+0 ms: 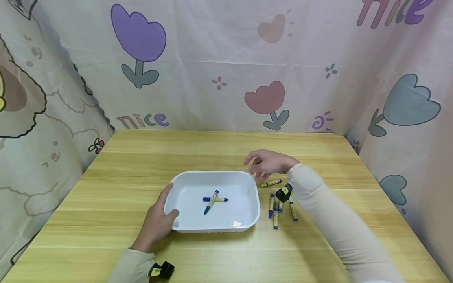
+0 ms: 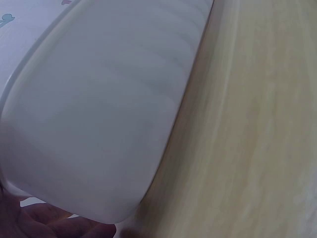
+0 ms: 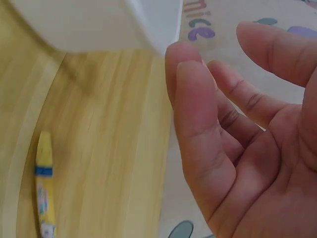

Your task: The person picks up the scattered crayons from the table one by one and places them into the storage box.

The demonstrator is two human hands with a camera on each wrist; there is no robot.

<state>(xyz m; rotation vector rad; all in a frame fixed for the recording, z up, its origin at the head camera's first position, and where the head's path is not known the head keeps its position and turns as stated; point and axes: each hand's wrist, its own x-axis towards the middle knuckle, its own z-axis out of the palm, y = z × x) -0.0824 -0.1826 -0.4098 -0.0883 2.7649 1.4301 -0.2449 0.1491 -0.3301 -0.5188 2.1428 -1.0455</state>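
My left hand [image 1: 157, 220] grips the left end of a white plastic tray [image 1: 235, 216], thumb over the rim. In the left wrist view, fingers [image 2: 79, 228] lie against the end of the tray's outer wall [image 2: 99, 109]. Inside the tray, a dark teal-tipped crayon [image 1: 212, 199] lies across a blue crayon [image 1: 222, 200]. My right hand [image 1: 271, 162] hovers beside the tray's far right corner, fingers loosely bent and nothing between them. Below it a yellow crayon [image 1: 271, 183] lies on the table; the right wrist view shows its yellow tip and blue band.
Several more crayons [image 1: 275, 220] lie in a loose group on the wooden table [image 1: 106, 208], right of the tray and partly under the right wrist's black camera [image 1: 284, 192]. A printed cloth [image 1: 198, 47] hangs behind the table and along both sides.
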